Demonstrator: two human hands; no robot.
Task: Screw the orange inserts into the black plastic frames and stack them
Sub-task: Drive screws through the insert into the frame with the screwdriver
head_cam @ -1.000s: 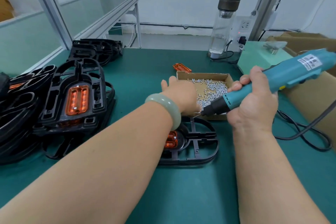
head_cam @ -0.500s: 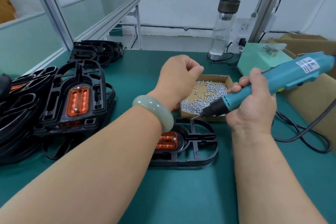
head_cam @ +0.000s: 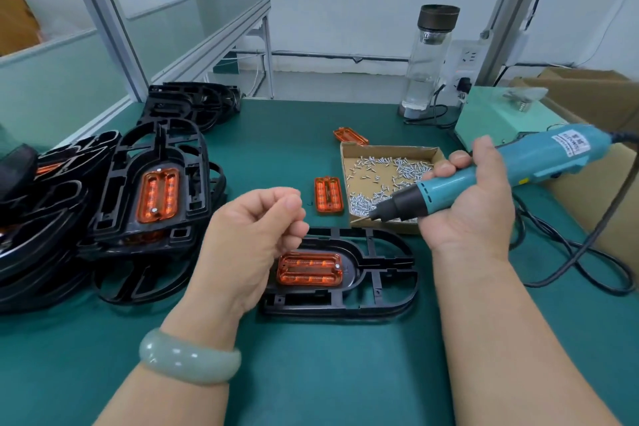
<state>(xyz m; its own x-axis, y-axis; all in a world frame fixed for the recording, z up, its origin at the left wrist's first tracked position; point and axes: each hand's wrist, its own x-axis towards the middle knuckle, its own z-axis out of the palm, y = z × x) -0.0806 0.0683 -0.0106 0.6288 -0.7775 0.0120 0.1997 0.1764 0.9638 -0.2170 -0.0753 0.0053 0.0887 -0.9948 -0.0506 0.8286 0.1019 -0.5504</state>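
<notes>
A black plastic frame (head_cam: 380,273) lies flat on the green mat in front of me, with an orange insert (head_cam: 309,269) seated in its left part. My left hand (head_cam: 252,235) hovers just left of it, fingers curled and thumb pressed to forefinger, pinching a small screw that is barely visible. My right hand (head_cam: 473,211) grips a teal electric screwdriver (head_cam: 518,162), its tip over the near edge of the screw box (head_cam: 387,148). Two loose orange inserts (head_cam: 328,195) (head_cam: 350,135) lie left of that box. A stack of finished frames (head_cam: 114,190) sits on the left.
More black frames (head_cam: 193,104) are piled at the back left. A glass bottle (head_cam: 428,59), a pale green unit (head_cam: 498,117) and cardboard boxes (head_cam: 587,97) stand at the back right. The screwdriver cable (head_cam: 570,252) loops over the mat on the right.
My left hand came out of the screw box and drew back toward me, closing into a pinch beside the frame. The right hand and screwdriver stayed nearly in place.
</notes>
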